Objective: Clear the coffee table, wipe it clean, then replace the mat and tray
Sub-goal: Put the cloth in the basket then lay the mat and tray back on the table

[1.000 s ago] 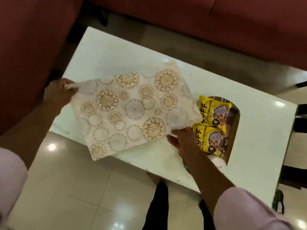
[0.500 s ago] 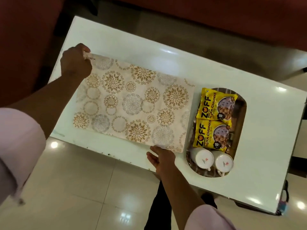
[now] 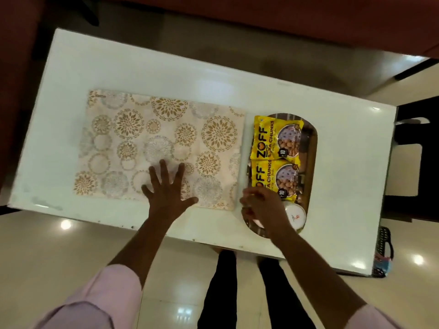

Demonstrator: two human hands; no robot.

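Left hand lies flat w/ fingers spread, pressing on the near edge of the mat, which sits flat on the white coffee table. Right hand is at the near-left rim of the oval tray, fingers curled – blurred, can't tell if it grips the rim. Tray is just beside the mat's right edge, holding two yellow snack packets and a white cup – a 2nd cup mostly hidden under the right hand
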